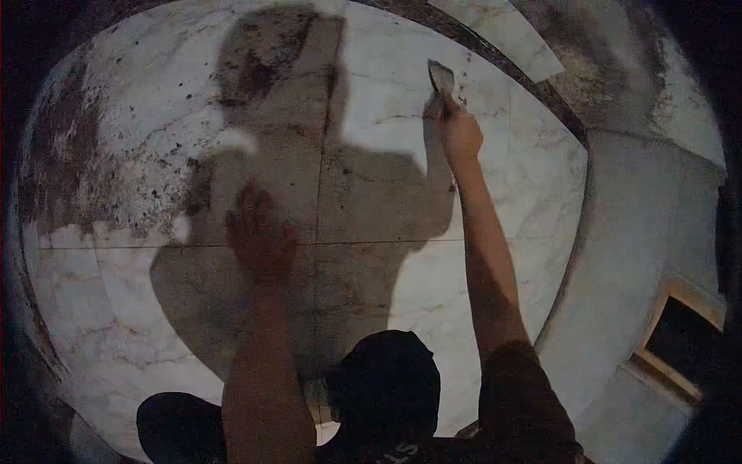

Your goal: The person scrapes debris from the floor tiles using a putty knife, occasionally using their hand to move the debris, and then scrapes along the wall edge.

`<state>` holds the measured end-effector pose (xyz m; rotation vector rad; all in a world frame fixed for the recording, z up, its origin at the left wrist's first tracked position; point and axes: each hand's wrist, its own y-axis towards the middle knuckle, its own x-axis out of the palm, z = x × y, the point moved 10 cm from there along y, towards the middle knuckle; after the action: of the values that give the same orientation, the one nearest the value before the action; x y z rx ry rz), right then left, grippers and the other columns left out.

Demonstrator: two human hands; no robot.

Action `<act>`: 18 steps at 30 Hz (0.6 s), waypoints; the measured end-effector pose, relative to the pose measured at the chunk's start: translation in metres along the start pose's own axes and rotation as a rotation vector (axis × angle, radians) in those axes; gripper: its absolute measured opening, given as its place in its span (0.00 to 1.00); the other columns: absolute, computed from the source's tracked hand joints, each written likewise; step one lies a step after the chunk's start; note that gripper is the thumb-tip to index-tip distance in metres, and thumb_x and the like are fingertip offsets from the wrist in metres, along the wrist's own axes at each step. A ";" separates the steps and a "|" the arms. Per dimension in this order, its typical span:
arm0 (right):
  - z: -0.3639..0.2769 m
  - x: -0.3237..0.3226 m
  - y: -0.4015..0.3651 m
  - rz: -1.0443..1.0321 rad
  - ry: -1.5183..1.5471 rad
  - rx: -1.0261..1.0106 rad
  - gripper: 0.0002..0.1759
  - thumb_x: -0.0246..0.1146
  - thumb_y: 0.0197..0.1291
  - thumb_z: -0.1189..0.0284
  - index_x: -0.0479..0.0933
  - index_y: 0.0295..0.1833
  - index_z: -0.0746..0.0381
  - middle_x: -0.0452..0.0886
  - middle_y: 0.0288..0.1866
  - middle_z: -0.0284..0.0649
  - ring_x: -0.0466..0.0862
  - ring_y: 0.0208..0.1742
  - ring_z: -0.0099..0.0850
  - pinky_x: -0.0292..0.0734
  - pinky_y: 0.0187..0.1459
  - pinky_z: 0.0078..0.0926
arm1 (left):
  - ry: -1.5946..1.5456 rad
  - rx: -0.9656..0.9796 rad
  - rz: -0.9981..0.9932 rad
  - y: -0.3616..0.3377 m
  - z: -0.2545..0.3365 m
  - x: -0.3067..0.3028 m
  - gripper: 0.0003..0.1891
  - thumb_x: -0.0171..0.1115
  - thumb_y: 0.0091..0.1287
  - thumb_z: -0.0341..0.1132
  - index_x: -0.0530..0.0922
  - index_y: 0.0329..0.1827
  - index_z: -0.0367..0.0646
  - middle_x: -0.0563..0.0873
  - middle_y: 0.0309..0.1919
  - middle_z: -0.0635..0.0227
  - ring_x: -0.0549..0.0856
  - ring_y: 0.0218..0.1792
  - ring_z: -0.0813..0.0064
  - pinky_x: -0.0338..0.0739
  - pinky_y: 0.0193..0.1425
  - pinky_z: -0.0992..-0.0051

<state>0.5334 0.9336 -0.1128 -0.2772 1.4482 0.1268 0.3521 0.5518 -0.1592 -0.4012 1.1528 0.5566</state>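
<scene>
My right hand (462, 135) is wrapped round the handle of a scraper (441, 76), its flat blade pointing up and to the left over the pale marbled tiles (533, 185). My left hand (263, 240) lies in shadow over the tiles, fingers spread, close to a horizontal tile joint. Dark residue (255, 58) covers part of the surface above it. More brown and black grime (69, 166) with scattered specks spreads over the left side.
A grey surface (626, 224) borders the tiles on the right, with a dark, light-framed opening (684, 340) in it. At the upper right lies a loose-looking pale tile strip (514, 35). Dark rounded shapes (394, 379) fill the bottom edge. My shadow falls across the middle.
</scene>
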 end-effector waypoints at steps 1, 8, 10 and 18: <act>0.000 -0.009 0.024 0.101 0.037 -0.075 0.20 0.59 0.67 0.56 0.81 0.62 0.45 0.87 0.43 0.51 0.87 0.45 0.51 0.82 0.45 0.49 | -0.007 -0.009 -0.004 0.003 0.001 -0.001 0.33 0.52 0.68 0.47 0.63 0.75 0.45 0.61 0.78 0.59 0.60 0.79 0.59 0.48 0.82 0.49; 0.065 -0.033 -0.046 0.298 0.411 -0.281 0.22 0.54 0.74 0.55 0.80 0.64 0.55 0.85 0.39 0.53 0.85 0.37 0.49 0.78 0.36 0.42 | 0.077 -0.004 -0.030 0.007 0.002 0.004 0.33 0.50 0.71 0.49 0.62 0.76 0.44 0.60 0.78 0.57 0.58 0.80 0.59 0.49 0.82 0.50; 0.118 -0.005 -0.178 0.054 0.307 -0.223 0.20 0.56 0.74 0.68 0.76 0.68 0.57 0.84 0.41 0.53 0.85 0.36 0.41 0.80 0.40 0.36 | 0.027 -0.002 -0.013 0.006 0.002 0.003 0.32 0.50 0.72 0.49 0.62 0.76 0.44 0.61 0.78 0.57 0.59 0.80 0.59 0.49 0.82 0.49; 0.225 0.075 -0.452 -0.151 -0.042 0.109 0.11 0.69 0.64 0.65 0.83 0.50 0.53 0.80 0.30 0.42 0.81 0.29 0.40 0.75 0.27 0.38 | -0.120 0.022 0.064 0.008 0.006 -0.006 0.32 0.64 0.65 0.38 0.67 0.73 0.43 0.63 0.78 0.58 0.59 0.79 0.59 0.47 0.82 0.53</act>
<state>0.8729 0.5522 -0.1156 -0.2919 1.3825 -0.0686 0.3502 0.5609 -0.1516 -0.3091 1.0579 0.6150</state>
